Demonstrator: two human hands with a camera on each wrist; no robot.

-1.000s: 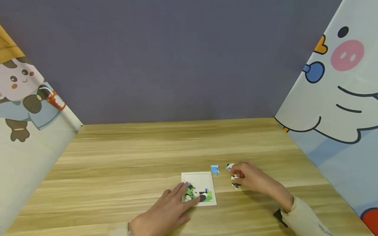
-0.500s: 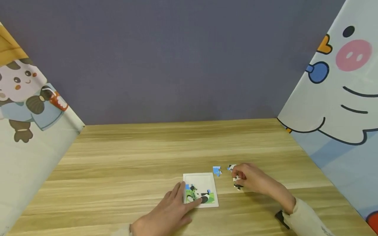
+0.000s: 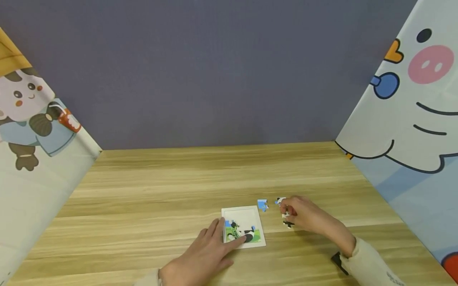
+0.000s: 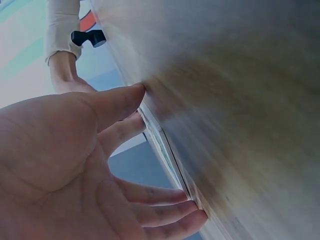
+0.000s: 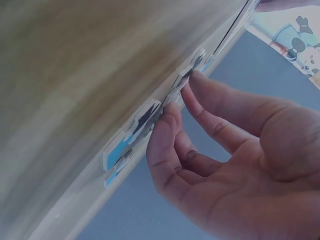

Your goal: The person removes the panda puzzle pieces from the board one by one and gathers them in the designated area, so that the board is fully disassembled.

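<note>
The middle loose puzzle piece [image 3: 285,214] lies on the wooden desk [image 3: 161,190], pinched by the grip of the right hand [image 3: 304,214] between thumb and forefinger. The panda-head piece [image 3: 280,200] is just beside it at 11 o'clock; the dark piece [image 3: 288,224] sits between 5 and 6 o'clock. Compared with one second earlier, the gap to the dark piece appears narrower; this is judged to be alignment of loose pieces with each other. The blue piece [image 3: 262,204] at 10 o'clock has kept its place relative to the white frame [image 3: 243,210], between 8 and 9 o'clock, its upper part unfilled. The left hand [image 3: 204,252], fingers extended, steadies the frame from 8 o'clock; its forefinger has withdrawn toward the rim.
</note>
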